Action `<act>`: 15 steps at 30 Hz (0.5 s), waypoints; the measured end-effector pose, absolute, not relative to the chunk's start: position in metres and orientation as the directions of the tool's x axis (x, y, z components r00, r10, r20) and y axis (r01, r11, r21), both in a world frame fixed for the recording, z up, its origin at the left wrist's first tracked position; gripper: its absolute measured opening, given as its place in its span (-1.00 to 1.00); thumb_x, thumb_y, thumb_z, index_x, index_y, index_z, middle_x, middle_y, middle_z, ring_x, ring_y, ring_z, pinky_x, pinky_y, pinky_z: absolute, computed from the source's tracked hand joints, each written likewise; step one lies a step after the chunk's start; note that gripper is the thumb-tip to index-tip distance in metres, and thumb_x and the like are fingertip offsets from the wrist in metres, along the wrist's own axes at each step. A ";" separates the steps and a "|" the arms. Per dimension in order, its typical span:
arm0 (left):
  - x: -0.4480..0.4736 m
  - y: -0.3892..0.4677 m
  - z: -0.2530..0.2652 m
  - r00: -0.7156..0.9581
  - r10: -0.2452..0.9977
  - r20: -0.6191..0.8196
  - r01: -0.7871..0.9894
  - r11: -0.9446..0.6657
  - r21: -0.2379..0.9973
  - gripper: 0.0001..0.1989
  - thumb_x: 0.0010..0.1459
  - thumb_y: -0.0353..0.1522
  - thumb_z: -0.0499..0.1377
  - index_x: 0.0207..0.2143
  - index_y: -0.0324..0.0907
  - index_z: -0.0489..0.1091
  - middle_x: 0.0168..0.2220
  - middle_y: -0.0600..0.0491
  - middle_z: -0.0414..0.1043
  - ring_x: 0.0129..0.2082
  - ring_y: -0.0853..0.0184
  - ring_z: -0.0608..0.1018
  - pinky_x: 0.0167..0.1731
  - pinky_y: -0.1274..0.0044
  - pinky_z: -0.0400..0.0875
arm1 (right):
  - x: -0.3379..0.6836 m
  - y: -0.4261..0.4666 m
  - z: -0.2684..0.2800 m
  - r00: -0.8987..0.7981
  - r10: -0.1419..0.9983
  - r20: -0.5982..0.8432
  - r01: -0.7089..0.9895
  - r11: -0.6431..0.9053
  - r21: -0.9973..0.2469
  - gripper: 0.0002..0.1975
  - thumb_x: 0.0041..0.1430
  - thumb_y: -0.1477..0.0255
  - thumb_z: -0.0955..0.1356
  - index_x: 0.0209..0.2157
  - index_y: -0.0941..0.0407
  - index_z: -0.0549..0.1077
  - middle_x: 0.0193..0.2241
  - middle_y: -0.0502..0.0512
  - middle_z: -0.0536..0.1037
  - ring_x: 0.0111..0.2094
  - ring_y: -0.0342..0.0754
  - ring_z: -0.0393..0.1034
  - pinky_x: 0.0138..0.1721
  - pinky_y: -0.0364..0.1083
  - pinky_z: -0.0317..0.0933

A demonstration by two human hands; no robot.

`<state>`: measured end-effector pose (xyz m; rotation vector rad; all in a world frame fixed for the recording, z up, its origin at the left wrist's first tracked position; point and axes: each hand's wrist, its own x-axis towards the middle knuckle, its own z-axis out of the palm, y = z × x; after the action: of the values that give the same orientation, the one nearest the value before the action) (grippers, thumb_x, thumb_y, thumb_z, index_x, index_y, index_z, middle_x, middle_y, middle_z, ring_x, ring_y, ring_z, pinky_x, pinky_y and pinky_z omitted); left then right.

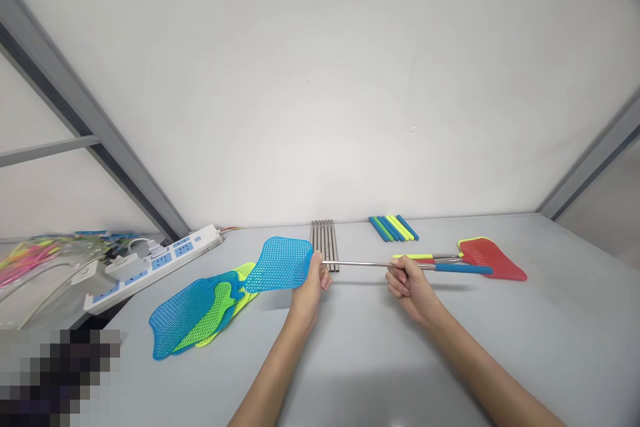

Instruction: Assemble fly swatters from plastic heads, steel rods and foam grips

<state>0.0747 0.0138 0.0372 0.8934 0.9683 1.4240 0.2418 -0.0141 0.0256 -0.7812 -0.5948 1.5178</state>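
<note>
A fly swatter (280, 264) with a blue mesh head, a thin metal rod and a blue handle stretches between my hands above the table. My left hand (311, 287) is closed around the neck, where head and rod meet. Farther right, my right hand (411, 285) grips the rod with curled fingers, close to the blue handle. Loose swatter heads (193, 313) in blue, green and yellow lie overlapped at the left. To the right, behind the held handle, rest swatters with rods and handles, a red head (495, 259) on top.
Several metal tubes (325, 240) lie side by side near the wall. Right of them is a row of blue, green and yellow handle sleeves (394, 228). A white power strip (160, 263) with plugs runs along the left edge, beside bagged colourful items (45, 257).
</note>
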 end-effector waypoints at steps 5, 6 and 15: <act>0.072 0.015 0.037 -0.057 0.998 0.005 -0.397 -0.027 0.917 -0.62 -0.09 -0.24 0.10 -0.71 -0.15 -0.07 -0.80 0.29 -0.15 -0.80 0.56 0.07 -0.75 0.65 0.03 | 0.238 -0.015 0.020 -0.018 0.998 -0.059 -0.606 -0.058 -0.794 -0.68 -0.08 0.45 0.23 -0.81 0.13 0.08 -0.84 -0.16 -0.08 -0.79 -0.29 -0.23 -0.73 -0.19 -0.29; 0.072 0.016 0.036 -0.050 0.999 0.005 -0.406 -0.025 0.914 -0.61 -0.09 -0.23 0.09 -0.72 -0.15 -0.08 -0.80 0.29 -0.14 -0.80 0.56 0.07 -0.75 0.64 0.04 | 0.238 -0.015 0.019 -0.022 0.999 -0.044 -0.592 -0.048 -0.805 -0.67 -0.06 0.43 0.23 -0.81 0.14 0.10 -0.85 -0.15 -0.07 -0.79 -0.28 -0.20 -0.73 -0.18 -0.27; 0.075 0.015 0.031 -0.031 1.000 -0.004 -0.459 -0.011 0.888 -0.63 -0.09 -0.09 0.03 -0.67 -0.17 0.08 -0.77 0.25 0.00 -0.81 0.55 0.10 -0.79 0.64 0.01 | 0.237 -0.015 0.018 -0.026 0.999 -0.046 -0.526 -0.052 -0.849 -0.61 0.00 0.29 0.17 -0.80 0.16 0.23 -0.86 -0.09 0.02 -0.78 -0.26 -0.10 -0.71 -0.18 -0.21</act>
<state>0.0750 0.0153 0.0312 0.8377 0.8699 1.4229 0.2365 -0.0151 0.0180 -0.8190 -0.7742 1.4674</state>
